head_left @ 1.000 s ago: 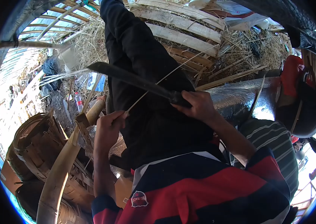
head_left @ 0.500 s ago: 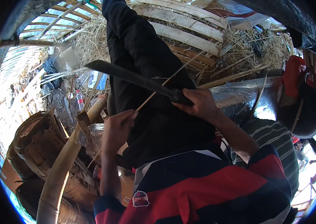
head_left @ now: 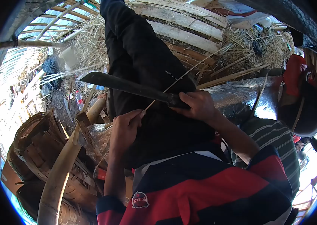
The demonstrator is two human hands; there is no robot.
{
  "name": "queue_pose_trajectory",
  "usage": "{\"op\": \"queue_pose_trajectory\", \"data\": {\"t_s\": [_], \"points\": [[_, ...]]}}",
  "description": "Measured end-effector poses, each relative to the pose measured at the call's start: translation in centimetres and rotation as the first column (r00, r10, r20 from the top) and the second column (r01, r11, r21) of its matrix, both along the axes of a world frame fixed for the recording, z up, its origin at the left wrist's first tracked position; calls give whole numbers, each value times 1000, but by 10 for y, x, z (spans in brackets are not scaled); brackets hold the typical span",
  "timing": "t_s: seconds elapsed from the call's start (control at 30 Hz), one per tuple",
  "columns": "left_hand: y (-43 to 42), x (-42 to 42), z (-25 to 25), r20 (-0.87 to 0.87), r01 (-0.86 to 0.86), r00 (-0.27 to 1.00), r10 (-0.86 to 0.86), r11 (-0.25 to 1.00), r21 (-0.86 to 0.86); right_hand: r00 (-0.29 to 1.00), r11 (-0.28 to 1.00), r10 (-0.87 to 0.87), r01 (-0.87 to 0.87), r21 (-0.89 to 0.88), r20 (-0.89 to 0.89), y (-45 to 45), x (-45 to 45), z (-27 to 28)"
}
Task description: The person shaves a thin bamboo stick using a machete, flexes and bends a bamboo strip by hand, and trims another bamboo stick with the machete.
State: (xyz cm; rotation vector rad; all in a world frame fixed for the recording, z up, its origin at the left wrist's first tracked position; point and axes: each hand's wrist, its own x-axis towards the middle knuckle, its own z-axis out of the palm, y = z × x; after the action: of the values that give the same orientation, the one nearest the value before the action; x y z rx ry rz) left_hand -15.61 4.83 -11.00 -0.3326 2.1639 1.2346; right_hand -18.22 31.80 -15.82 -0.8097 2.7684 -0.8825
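My right hand [head_left: 198, 105] is closed around the dark handle of a machete [head_left: 124, 88]. Its long dark blade points left across my black trousers [head_left: 143, 48]. A thin bamboo strip [head_left: 190, 70] is pinched between the thumb and fingers of my left hand [head_left: 126, 129]. From there the strip slants up and right, crossing the blade close to the handle. My fist covers the exact end of the handle. Both hands are above my lap, with the left one below the blade.
A woven bamboo basket [head_left: 35, 146] and a thick split bamboo piece [head_left: 59, 180] stand at my left. Pale slats [head_left: 184, 33] and dry straw [head_left: 256, 45] lie ahead. On the right are a striped cushion-like bundle [head_left: 271, 146] and a dark rounded object with red cloth [head_left: 295, 77].
My left hand has moved slightly right and up, closer to the machete handle. The machete has shifted a little left and down, and the strip reaches farther up and right.
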Motion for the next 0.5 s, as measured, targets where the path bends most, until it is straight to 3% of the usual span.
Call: {"op": "queue_pose_trajectory", "data": {"t_s": [0.3,0.5], "points": [[-20,3,16,63,0,998,3,999,-42,1000,1000,19,-20,-21,-7,3,1,-1],[-49,8,25,5,-2,1000,2,996,-86,1000,1000,-4,4,-28,5,5,3,-2]]}}
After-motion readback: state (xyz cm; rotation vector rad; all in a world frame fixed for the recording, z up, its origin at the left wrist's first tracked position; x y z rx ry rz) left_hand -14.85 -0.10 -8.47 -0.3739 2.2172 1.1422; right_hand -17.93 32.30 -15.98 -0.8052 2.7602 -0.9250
